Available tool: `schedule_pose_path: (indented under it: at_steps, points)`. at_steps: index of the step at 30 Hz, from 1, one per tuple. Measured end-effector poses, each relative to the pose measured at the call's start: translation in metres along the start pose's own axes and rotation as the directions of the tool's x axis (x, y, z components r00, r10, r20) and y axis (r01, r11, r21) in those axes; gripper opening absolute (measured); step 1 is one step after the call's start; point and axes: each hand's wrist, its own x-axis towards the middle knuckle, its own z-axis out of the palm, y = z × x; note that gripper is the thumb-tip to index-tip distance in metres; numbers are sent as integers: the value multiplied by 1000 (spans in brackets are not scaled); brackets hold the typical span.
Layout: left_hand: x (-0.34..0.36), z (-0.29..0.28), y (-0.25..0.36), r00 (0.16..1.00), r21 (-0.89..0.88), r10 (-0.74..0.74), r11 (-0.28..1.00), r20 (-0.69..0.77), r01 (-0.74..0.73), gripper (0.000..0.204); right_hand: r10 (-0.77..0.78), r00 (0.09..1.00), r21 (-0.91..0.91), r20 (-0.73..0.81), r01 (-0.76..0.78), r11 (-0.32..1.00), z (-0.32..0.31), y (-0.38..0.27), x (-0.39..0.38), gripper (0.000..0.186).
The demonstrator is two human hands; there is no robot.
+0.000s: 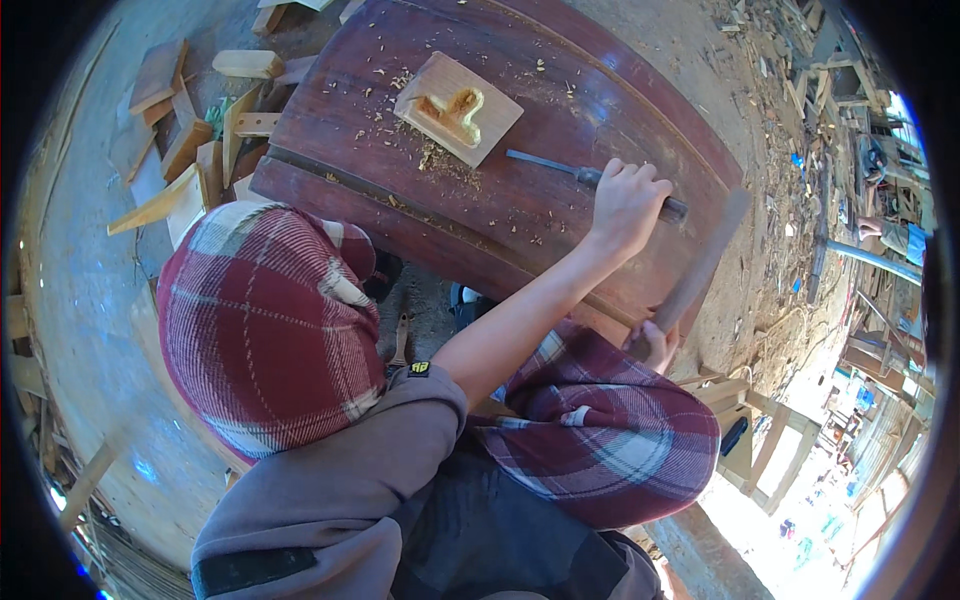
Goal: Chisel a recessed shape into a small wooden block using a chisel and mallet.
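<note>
Chisel (588, 177) clasped in the left hand (632, 205), right hand (656, 345) apparently gripping a wooden bat (702, 265); best seat the edge firmly on the carved block (460, 108) before tapping.

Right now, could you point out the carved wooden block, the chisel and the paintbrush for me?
Carved wooden block (458, 109): head view, the middle of its hollowed top face.
Chisel (589, 177): head view, the front end of its dark handle.
Paintbrush (402, 336): head view, its handle.

- Soft daylight across table (560, 110); pale bluish sheen on top.
- Lower-right background (745, 520) blown out white.
- Edges bowed, corners black.
</note>
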Motion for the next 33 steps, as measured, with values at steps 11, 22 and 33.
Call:
schedule_pose_path:
  at_steps: [11,22,33]
  points:
    - [26,-48,-8,987,-4,-67,998,-143,67,20,18,974,-93,225,3,996,-21,17,15,40]
    - [32,-69,-7,983,-80,-112,992,-145,102,19,50,960,-89,276,-26,996,-23,1,8,40]
    - [46,-73,1,993,-106,-108,989,-53,102,15,2,968,-197,253,50,979,-35,4,19,45]
